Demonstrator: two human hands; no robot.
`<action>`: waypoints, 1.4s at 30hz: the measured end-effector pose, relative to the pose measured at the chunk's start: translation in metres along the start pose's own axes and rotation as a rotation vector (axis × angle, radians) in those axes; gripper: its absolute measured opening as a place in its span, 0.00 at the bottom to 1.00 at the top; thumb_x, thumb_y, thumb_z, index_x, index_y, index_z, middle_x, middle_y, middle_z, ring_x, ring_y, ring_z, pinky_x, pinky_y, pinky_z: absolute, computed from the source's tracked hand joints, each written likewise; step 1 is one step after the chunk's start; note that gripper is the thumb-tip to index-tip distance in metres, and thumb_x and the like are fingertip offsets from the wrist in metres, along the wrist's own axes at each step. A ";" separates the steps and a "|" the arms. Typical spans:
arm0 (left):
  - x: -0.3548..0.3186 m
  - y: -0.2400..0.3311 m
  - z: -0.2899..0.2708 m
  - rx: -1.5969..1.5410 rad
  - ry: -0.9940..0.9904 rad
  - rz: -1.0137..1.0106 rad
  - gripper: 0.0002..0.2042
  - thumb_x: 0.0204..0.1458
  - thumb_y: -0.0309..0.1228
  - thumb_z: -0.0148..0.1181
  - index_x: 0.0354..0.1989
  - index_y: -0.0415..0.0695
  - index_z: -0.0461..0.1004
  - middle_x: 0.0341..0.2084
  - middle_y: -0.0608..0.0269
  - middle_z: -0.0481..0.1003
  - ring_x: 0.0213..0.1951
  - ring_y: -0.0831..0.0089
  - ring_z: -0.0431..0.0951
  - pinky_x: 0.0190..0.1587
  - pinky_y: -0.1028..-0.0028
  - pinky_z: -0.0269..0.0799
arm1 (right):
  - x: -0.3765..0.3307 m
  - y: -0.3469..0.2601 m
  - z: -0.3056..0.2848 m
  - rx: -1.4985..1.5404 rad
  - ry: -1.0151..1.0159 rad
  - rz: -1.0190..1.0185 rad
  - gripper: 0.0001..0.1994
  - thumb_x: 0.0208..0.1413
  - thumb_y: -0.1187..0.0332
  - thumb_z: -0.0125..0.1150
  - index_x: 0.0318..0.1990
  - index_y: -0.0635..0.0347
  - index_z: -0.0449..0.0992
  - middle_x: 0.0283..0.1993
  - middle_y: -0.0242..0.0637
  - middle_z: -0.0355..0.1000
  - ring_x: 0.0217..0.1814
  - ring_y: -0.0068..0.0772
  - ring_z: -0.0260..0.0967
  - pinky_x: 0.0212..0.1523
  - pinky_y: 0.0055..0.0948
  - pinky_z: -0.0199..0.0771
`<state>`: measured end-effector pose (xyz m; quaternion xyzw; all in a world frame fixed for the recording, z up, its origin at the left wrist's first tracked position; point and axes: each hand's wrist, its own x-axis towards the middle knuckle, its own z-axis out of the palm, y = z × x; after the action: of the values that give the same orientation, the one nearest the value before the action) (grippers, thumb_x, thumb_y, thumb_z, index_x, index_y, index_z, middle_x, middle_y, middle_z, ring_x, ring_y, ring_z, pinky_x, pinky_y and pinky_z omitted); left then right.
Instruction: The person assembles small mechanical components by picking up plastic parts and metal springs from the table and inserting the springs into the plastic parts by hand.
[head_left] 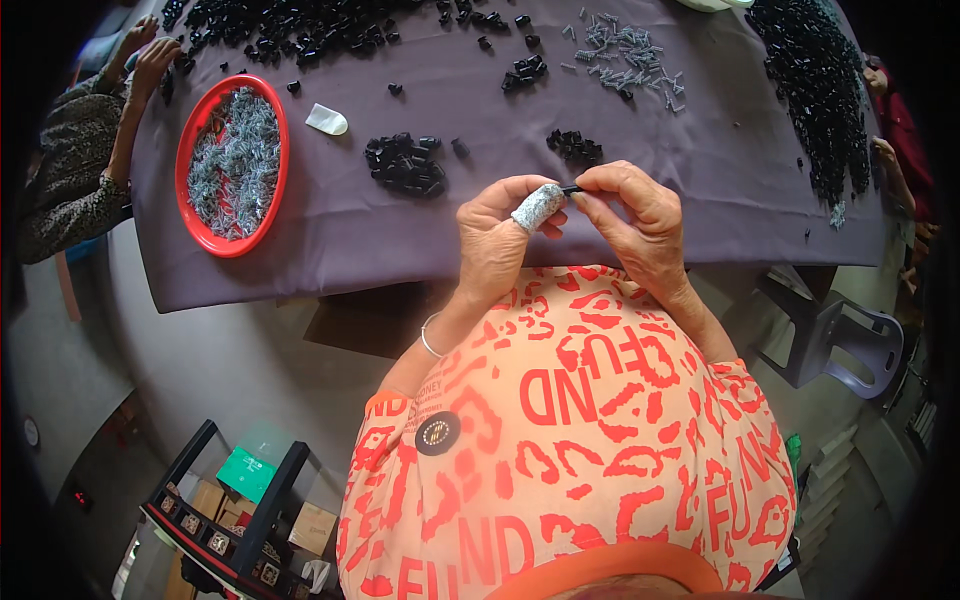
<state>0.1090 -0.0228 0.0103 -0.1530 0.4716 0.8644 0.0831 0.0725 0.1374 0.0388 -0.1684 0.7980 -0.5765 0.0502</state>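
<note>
Head view, hands: the left hand (492, 240) and right hand (632, 222) meet just above the near edge of the counter (330, 230), which is covered by a purple cloth.
Left hand: its thumb wears a grey wrap (537, 206); the fingers are curled together, the wrapped thumb touching the small black part (571, 189).
Right hand: fingers pinched together on the small black part, at 3 o'clock of the wrapped thumb.
Small black part: held between both hands, just above the cloth; its shape is too small to tell.
Nearby piles: a small pile of black pieces (405, 165) at 10 o'clock of the hands, a smaller black pile (574, 147) at 12 o'clock.
Red tray (196, 140): oval, filled with grey springs (235, 160), far at 9 o'clock.
Loose springs (625, 55): scattered at 12 o'clock, farther off.
Large black heap (815, 90): at 2 o'clock, along the counter's right side.
White piece (326, 120): between the tray and the pile.
Other person's hands (150, 55): at the top left corner.
</note>
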 end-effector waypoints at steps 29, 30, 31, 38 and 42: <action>0.009 0.008 -0.010 0.658 0.014 0.133 0.08 0.54 0.21 0.53 0.40 0.38 0.75 0.31 0.64 0.76 0.31 0.80 0.76 0.29 0.81 0.72 | 0.007 0.032 0.013 -0.532 -0.139 -0.322 0.09 0.44 0.82 0.59 0.35 0.65 0.71 0.33 0.42 0.69 0.36 0.45 0.70 0.36 0.36 0.72; 0.009 0.012 -0.009 0.430 0.010 -0.096 0.08 0.54 0.22 0.52 0.41 0.37 0.75 0.31 0.64 0.76 0.31 0.79 0.76 0.29 0.81 0.72 | 0.008 0.031 0.013 -0.529 -0.138 -0.334 0.10 0.44 0.81 0.59 0.36 0.64 0.71 0.33 0.42 0.69 0.36 0.44 0.70 0.36 0.35 0.72; 0.010 0.011 -0.010 0.428 -0.053 -0.108 0.09 0.55 0.23 0.52 0.44 0.37 0.73 0.31 0.63 0.76 0.30 0.79 0.77 0.27 0.81 0.72 | 0.009 0.031 0.012 -0.526 -0.137 -0.345 0.11 0.44 0.81 0.59 0.38 0.64 0.70 0.33 0.42 0.69 0.35 0.44 0.69 0.36 0.35 0.71; 0.022 0.021 -0.003 0.512 -0.052 -0.250 0.06 0.52 0.24 0.56 0.36 0.37 0.76 0.27 0.65 0.78 0.26 0.81 0.77 0.21 0.83 0.69 | 0.009 0.024 0.012 -0.510 -0.183 -0.376 0.27 0.40 0.83 0.59 0.52 0.62 0.64 0.29 0.40 0.66 0.31 0.43 0.67 0.33 0.36 0.69; 0.025 0.016 -0.008 0.424 -0.095 -0.259 0.05 0.52 0.25 0.56 0.35 0.38 0.76 0.26 0.64 0.78 0.25 0.81 0.77 0.19 0.83 0.68 | 0.010 0.029 0.013 -0.461 -0.170 -0.454 0.28 0.40 0.84 0.58 0.54 0.62 0.64 0.29 0.41 0.66 0.30 0.43 0.67 0.32 0.37 0.69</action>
<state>0.0819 -0.0380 0.0103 -0.1505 0.6146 0.7345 0.2452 0.0601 0.1307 0.0089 -0.3964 0.8423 -0.3614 -0.0527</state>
